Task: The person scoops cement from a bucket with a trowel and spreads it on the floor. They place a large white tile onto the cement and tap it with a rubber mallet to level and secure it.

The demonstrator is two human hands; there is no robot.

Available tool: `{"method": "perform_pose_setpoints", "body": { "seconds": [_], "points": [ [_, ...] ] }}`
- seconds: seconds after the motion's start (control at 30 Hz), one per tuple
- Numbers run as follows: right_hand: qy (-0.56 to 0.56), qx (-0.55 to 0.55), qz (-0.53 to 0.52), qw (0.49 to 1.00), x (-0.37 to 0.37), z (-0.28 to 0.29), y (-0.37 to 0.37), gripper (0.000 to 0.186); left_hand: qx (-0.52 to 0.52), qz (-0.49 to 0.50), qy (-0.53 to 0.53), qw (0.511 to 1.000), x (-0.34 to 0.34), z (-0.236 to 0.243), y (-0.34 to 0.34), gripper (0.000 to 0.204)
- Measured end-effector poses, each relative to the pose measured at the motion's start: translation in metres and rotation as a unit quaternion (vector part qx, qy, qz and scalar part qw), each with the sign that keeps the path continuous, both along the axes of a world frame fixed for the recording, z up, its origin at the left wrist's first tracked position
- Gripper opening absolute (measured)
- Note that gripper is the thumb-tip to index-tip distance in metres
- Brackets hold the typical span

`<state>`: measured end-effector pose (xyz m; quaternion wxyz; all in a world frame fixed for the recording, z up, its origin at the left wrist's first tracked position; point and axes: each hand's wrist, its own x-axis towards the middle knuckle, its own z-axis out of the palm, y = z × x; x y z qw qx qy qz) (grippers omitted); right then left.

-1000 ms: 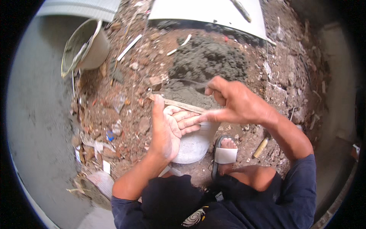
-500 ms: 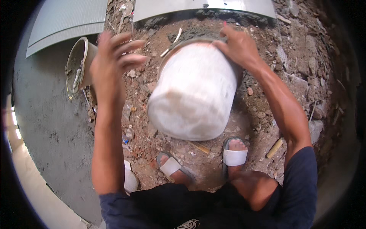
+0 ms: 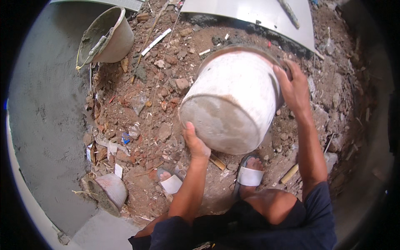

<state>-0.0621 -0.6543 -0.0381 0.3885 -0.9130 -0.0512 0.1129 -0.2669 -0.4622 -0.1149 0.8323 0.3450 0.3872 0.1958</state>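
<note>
A large white bucket (image 3: 235, 89) is tipped over in front of me, its mouth facing away and its dirty, cement-stained base turned toward me. My right hand (image 3: 296, 89) grips the rim on the right side, fingers curled over it. At the lower left of the base, my left hand (image 3: 196, 143) holds the bottom edge, thumb on the outside and the other fingers hidden behind the bucket. Dark wet mortar (image 3: 218, 40) lies on the ground just beyond the bucket's mouth.
A pale panel (image 3: 258, 16) lies at the far side, a trowel-like bar (image 3: 288, 13) on it. Two mortar-smeared buckets, one upper left (image 3: 118, 39) and one lower left (image 3: 113, 187), lie beside smooth grey cement (image 3: 46, 125). A string crosses the rubble (image 3: 162, 108). Wood pieces (image 3: 289, 173) lie near my sandals.
My left hand has come down from the air at the left and taken hold of the bucket's base. The bucket's base now faces me more. My view has shifted left.
</note>
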Motion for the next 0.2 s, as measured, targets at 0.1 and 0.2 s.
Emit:
{"method": "perform_pose_setpoints", "body": {
  "seconds": [0.1,0.2],
  "points": [
    [-0.04,0.027,-0.057,0.997,0.01,-0.029,-0.015,0.051,0.091,-0.047,-0.03,0.994,0.02,0.021,-0.004,0.082],
    [-0.065,0.072,-0.057,0.994,0.024,-0.093,-0.056,0.058,0.189,-0.069,0.034,0.979,0.046,0.041,-0.006,0.089]
  ]
}}
